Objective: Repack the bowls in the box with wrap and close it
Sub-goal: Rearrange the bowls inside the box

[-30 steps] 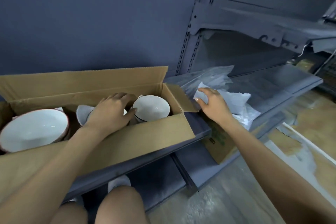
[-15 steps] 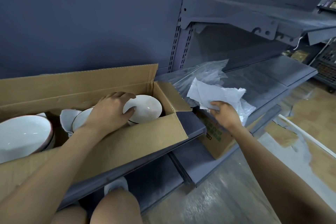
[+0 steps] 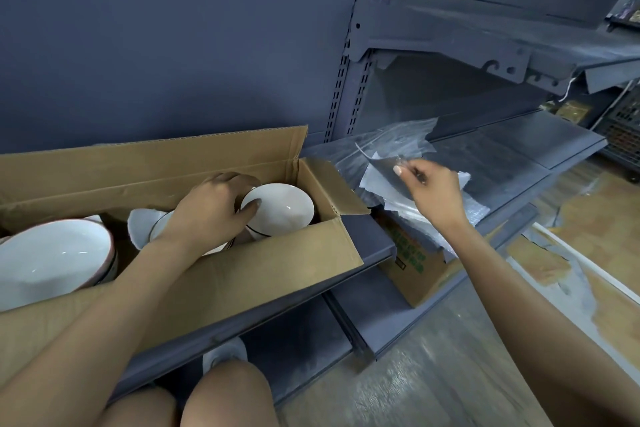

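- Head view, the only one I have: cardboard box [image 3: 221, 274] lies open on the lower shelf [image 3: 377, 246], its long axis running from 9 o'clock to 3 o'clock across the frame, back flap standing up and the right end flap folded outward.
- Inside the box I see white bowls: a large bowl [image 3: 52, 260] at the 9 o'clock end, a tilted one mostly hidden under the wrist, and the end bowl [image 3: 280, 208] at the 3 o'clock end of the box.
- My left hand [image 3: 211, 211] is down in the box, fingers curled over the rim of the end bowl and the thumb on its near edge; I read that as a grip steadying it.
- My right hand [image 3: 433, 194] is well apart from the left, out past the box's end flap at about 2 o'clock from the bowl. Thumb and fingers pinch the edge of a thin wrap sheet [image 3: 384, 166], lifted off the pile.
- Wrap pile [image 3: 415, 215] sits on top of a smaller printed carton [image 3: 415, 267] just beside the box's right end; clear plastic film [image 3: 398, 139] lies behind it on the shelf.
- What the next move turns on, as I judge it: the sheet lies at 3 o'clock of the end bowl, with the folded-out flap between them, so the right hand is the nearer carrier and would have to come leftward over that flap while the left keeps the bowl.
- Wrapping looks barely begun; the box flaps are not yet closed.
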Demonstrator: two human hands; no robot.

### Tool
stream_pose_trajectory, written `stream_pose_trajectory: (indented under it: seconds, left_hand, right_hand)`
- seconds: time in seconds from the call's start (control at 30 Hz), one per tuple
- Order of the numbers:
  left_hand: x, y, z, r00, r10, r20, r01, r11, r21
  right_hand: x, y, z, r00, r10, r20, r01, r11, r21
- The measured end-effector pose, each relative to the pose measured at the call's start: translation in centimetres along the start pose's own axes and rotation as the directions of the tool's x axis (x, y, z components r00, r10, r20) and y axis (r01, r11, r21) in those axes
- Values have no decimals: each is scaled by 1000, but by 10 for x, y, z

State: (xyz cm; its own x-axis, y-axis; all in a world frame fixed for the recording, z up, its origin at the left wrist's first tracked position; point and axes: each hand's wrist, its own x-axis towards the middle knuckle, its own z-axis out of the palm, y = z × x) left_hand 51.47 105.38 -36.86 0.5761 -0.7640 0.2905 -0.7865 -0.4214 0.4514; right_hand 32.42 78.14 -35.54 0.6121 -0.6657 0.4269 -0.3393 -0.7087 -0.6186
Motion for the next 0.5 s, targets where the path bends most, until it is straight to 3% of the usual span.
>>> stream_pose_trajectory:
  seconds: [0.17, 0.27, 0.5]
  left_hand:
    - [-3, 6, -18, 994, 1, -106, -13, 994, -110]
    - [-6, 6, -34, 985, -97, -140, 58, 964, -259]
    - [-30, -20, -74, 952, -278, -128, 116, 714, -691]
  right_hand:
    - [-4, -72, 1, 994, -105, 20, 100, 977, 186]
    - [-11, -113, 7, 986, -143, 85, 106, 933, 343]
    - [-35, -193, 24, 945, -242, 219, 60, 788, 612]
